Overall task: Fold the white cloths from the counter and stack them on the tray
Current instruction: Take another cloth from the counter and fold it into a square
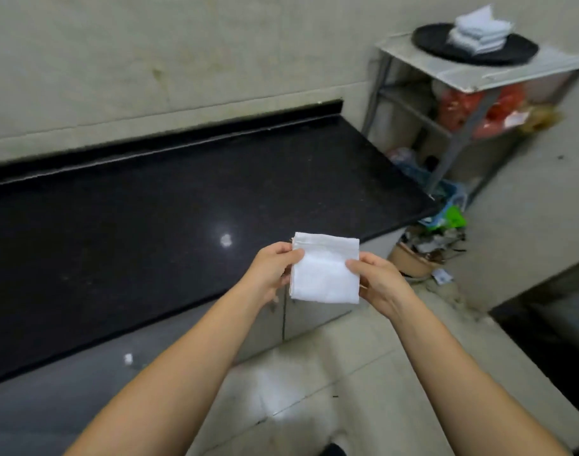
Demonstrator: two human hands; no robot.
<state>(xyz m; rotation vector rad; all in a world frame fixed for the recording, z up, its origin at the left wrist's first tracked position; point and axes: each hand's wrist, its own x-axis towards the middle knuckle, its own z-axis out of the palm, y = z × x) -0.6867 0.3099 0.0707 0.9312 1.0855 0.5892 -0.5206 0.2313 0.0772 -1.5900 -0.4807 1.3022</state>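
Both hands were seen gripping one folded white cloth (326,269), a soft, roughly square piece held in the air over the near edge of the single long counter (169,205) of polished, speckled black stone: the left hand (273,269) was pinched on its left edge and the right hand (378,281) on its right edge. Beyond the counter, one metal rack (472,77) was topped by one round black tray (429,39), on which one stack of folded white cloths (479,32), perhaps four or five, was piled.
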